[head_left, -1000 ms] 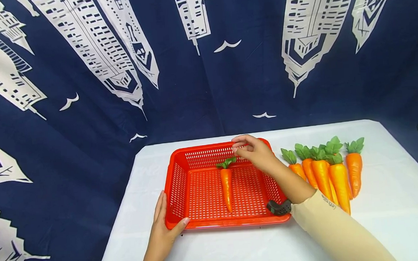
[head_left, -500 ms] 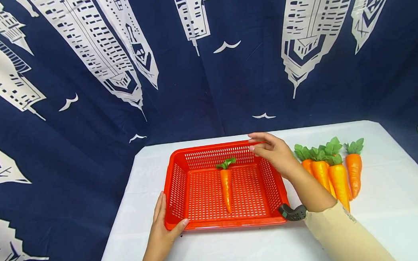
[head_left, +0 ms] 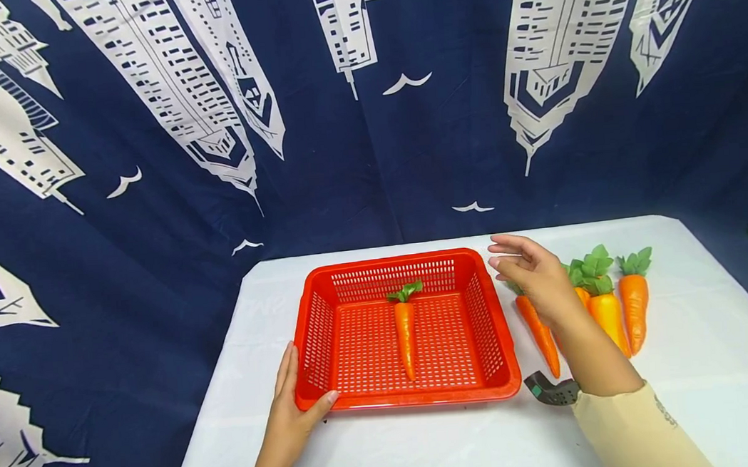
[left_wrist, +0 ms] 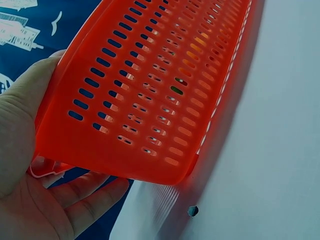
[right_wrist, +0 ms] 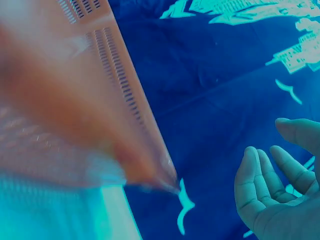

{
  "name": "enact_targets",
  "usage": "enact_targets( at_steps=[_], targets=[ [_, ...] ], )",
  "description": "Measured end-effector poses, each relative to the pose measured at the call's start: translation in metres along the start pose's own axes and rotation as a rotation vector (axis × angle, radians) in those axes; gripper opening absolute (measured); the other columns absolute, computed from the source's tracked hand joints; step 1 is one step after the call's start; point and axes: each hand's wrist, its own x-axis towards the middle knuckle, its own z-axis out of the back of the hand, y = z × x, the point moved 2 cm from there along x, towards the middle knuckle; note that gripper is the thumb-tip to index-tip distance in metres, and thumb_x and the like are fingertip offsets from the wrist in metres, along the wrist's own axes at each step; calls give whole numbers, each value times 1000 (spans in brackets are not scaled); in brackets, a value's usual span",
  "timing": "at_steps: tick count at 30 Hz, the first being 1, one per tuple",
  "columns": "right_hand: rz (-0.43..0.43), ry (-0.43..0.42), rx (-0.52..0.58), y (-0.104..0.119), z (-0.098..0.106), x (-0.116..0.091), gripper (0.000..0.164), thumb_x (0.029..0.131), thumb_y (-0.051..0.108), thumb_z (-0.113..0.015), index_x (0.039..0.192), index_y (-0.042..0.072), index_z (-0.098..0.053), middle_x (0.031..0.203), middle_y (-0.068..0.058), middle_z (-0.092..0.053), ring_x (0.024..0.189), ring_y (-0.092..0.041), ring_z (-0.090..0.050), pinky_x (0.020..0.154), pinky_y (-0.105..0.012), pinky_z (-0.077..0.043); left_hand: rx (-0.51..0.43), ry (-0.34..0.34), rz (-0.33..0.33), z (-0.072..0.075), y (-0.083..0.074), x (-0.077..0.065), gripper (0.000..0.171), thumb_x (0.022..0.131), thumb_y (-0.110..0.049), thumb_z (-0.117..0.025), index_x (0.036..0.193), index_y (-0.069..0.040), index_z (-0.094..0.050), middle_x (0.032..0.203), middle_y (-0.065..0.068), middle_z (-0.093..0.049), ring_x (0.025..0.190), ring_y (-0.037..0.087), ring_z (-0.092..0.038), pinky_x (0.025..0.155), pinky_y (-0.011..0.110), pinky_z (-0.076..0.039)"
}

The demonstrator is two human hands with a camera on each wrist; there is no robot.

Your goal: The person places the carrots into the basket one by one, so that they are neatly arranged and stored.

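Observation:
A red plastic basket (head_left: 416, 399) with slotted walls sits on the table, one orange carrot (head_left: 406, 339) with green leaves lying in it. My left hand (head_left: 287, 421) holds the basket's front left corner. In the left wrist view, that hand's thumb (left_wrist: 37, 82) lies over the rim and its fingers (left_wrist: 97, 200) spread outside the wall. My right hand (head_left: 537, 273) is just right of the basket's back right corner, fingers loosely bent. The right wrist view shows this hand (right_wrist: 280, 192) holding nothing. Beneath and beside it lies another carrot (head_left: 540, 337).
Right of my right arm lie several more carrots, including a yellowish-orange one (head_left: 607, 319) and a separate one (head_left: 637, 310) at the far right. My forearm hides part of the pile. The white table (head_left: 425, 444) ends at a navy curtain (head_left: 446, 150) with printed white buildings.
My right hand has moved right, from over the basket's back to beyond its right side, toward the carrots. The left hand, basket and carrot inside stay put.

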Motion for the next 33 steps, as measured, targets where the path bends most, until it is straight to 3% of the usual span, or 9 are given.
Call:
enact_targets(
  at_steps=[6, 11, 13, 17, 21, 25, 33],
  targets=[
    [-68, -41, -49, -16, 13, -9, 49, 100, 27, -64, 144, 12, -52, 115, 23, -64, 104, 7, -64, 85, -11, -53, -2, -9, -12, 0, 0, -1, 107, 82, -36, -84, 163, -32, -14, 170, -10, -8, 157, 28, -14, 122, 62, -20],
    [-110, -64, -69, -29, 19, -16, 53, 100, 28, -65, 147, 12, -49, 116, 25, -62, 104, 10, -61, 86, -9, -52, 4, -9, -6, 0, 0, -2, 107, 82, -38, -84, 163, -32, -14, 170, -9, -9, 156, 28, -16, 122, 59, -21],
    [-123, -68, -86, -33, 20, -19, 56, 99, 32, -65, 149, 12, -48, 120, 21, -61, 106, 9, -60, 86, -9, -52, 3, -9, -2, 0, 0, -2, 108, 82, -39, -84, 163, -33, -14, 170, -10, -9, 156, 27, -16, 122, 58, -22],
    [-154, -82, -139, -43, 22, -25, 63, 99, 38, -64, 153, 13, -42, 143, -3, -57, 121, -3, -58, 88, -7, -50, -7, -7, -3, 0, -1, -2, 107, 82, -38, -84, 163, -33, -14, 170, -11, -8, 157, 27, -15, 122, 59, -21],
    [-213, -95, -195, -52, 23, -30, 71, 99, 43, -62, 158, 15, -35, 158, -14, -43, 142, -28, -47, 105, -25, -50, -18, -3, -1, -1, -1, -1, 107, 82, -37, -85, 163, -33, -14, 170, -12, -8, 157, 27, -15, 122, 59, -21],
    [-267, -110, -230, -61, 22, -32, 77, 98, 45, -63, 161, 17, -28, 163, -16, -36, 146, -42, -39, 114, -53, -39, -21, 0, 7, -1, -1, -1, 108, 82, -36, -85, 162, -35, -13, 170, -13, -7, 156, 25, -14, 123, 58, -21],
    [-299, -139, -267, -77, 23, -34, 82, 96, 49, -65, 162, 19, -26, 167, -14, -27, 151, -42, -30, 118, -55, -33, -6, -2, 16, -1, -2, -2, 108, 82, -41, -84, 163, -33, -13, 170, -12, -8, 157, 26, -15, 122, 57, -22]
  ],
)
